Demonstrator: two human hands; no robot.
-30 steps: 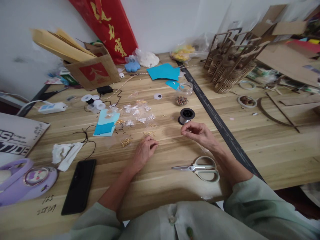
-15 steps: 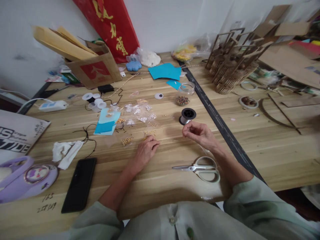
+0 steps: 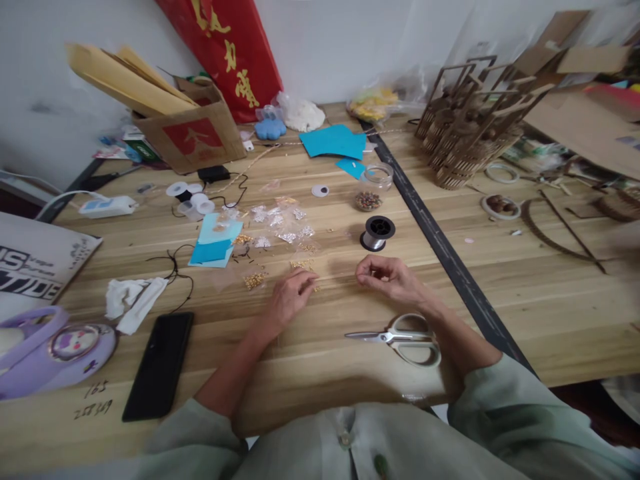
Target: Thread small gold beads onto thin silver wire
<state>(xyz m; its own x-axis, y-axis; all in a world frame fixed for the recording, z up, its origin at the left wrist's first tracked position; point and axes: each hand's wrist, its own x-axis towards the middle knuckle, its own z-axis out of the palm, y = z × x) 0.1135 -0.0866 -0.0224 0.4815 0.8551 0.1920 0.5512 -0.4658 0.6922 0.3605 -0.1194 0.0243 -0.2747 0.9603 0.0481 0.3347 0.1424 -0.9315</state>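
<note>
My left hand (image 3: 293, 292) is low over the table beside small gold beads (image 3: 302, 265), its thumb and fingers drawn together. Whatever is between those fingertips is too small to make out. To the right, my right hand (image 3: 385, 277) makes a pinch just in front of a black spool of thin wire (image 3: 377, 233); a fine strand may run from it, but I cannot tell. A second heap of gold beads (image 3: 255, 280) lies left of my left hand. Scissors (image 3: 395, 337) with pale handles rest below my right hand, blades pointing left.
Small bags of silver findings (image 3: 280, 223), blue paper (image 3: 213, 250) and a glass jar of beads (image 3: 373, 190) stand farther back. A black phone (image 3: 159, 367) lies at left. Bamboo baskets (image 3: 460, 133) are at back right; a dark strip (image 3: 440, 240) crosses the table.
My right hand has come slightly left and down, away from the spool. My left hand's fingers have lifted and shifted slightly. The whole view has moved a little.
</note>
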